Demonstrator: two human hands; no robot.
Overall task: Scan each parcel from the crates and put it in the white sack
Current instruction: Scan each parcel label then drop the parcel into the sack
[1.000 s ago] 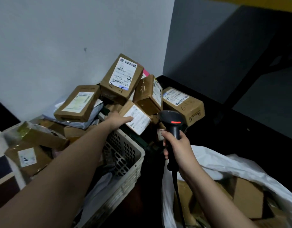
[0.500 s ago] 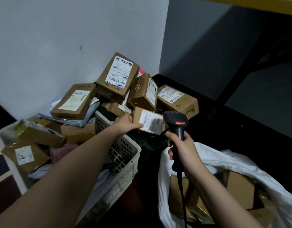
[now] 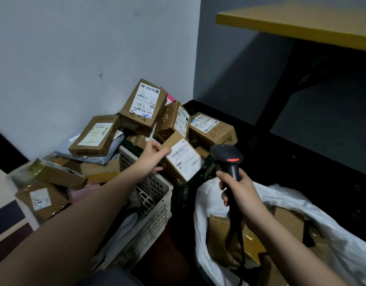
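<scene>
My left hand (image 3: 151,156) grips a small brown cardboard parcel (image 3: 183,159) by its left end, its white barcode label turned up and toward me. It hangs above the gap between the crates and the sack. My right hand (image 3: 236,189) holds a black barcode scanner (image 3: 227,158) upright by the handle, a red light on its head, just right of the parcel. The white sack (image 3: 281,203) gapes at lower right with brown boxes inside. A white perforated crate (image 3: 155,195) stands below my left wrist.
Several labelled brown boxes (image 3: 144,107) are heaped on the crates against the grey wall. More parcels (image 3: 41,199) lie at the left. A yellow tabletop (image 3: 302,23) on a dark frame juts out at upper right. The scanner's cable hangs down into the sack.
My left hand has lifted the small parcel off the pile and brought it right and nearer, label tilted up. The scanner hand has stayed close beside it.
</scene>
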